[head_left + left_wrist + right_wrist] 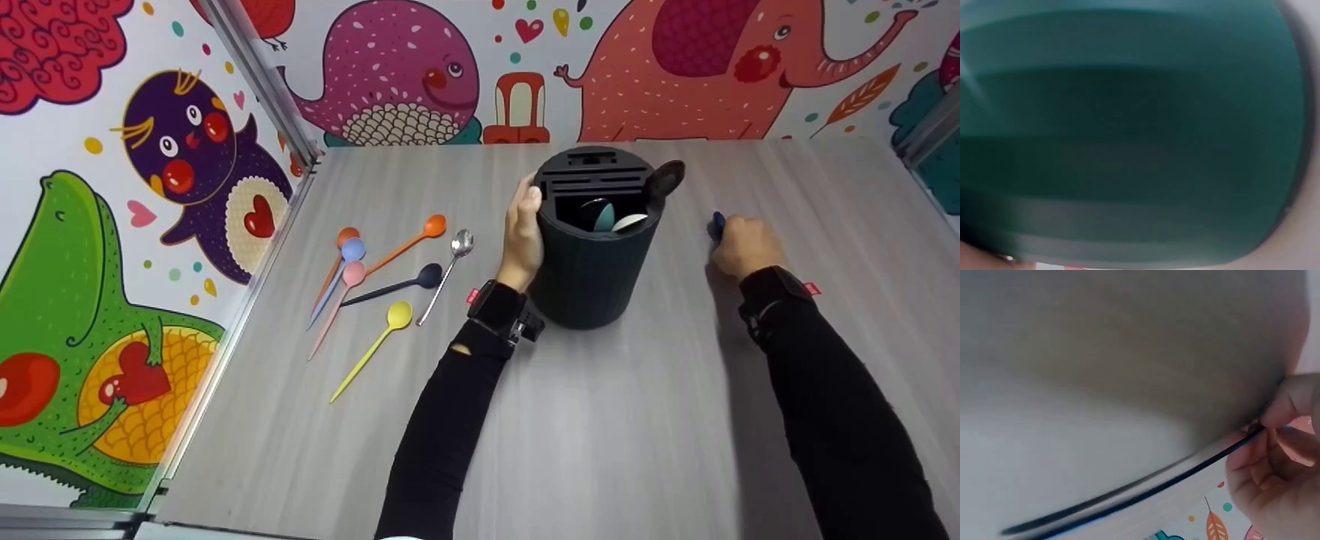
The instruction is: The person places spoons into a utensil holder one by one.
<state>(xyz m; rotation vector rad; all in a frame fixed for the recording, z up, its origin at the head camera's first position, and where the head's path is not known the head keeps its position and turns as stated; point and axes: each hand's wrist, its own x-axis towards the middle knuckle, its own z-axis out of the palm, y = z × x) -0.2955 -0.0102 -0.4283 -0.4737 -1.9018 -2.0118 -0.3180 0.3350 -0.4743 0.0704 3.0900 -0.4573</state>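
A dark green utensil holder (589, 277) with a slotted black top stands tilted on the table; its ribbed wall (1129, 112) fills the left wrist view. My left hand (522, 236) grips its left side near the rim. Inside the opening are a teal utensil (604, 217) and a white one (630, 222). A dark brown spoon (665, 178) sticks out at the right of the rim. To the right of the holder, my right hand (748, 246) pinches a dark blue spoon (718, 225). Its thin handle (1151, 495) runs low over the table in the right wrist view.
Left of the holder lie several spoons: a yellow one (399, 315), a pink one (353, 273), a black one (429, 276), a metal one (462, 242), a light blue one (352, 249) and two orange ones (434, 225). Cartoon-printed walls (540, 45) border the table (585, 435).
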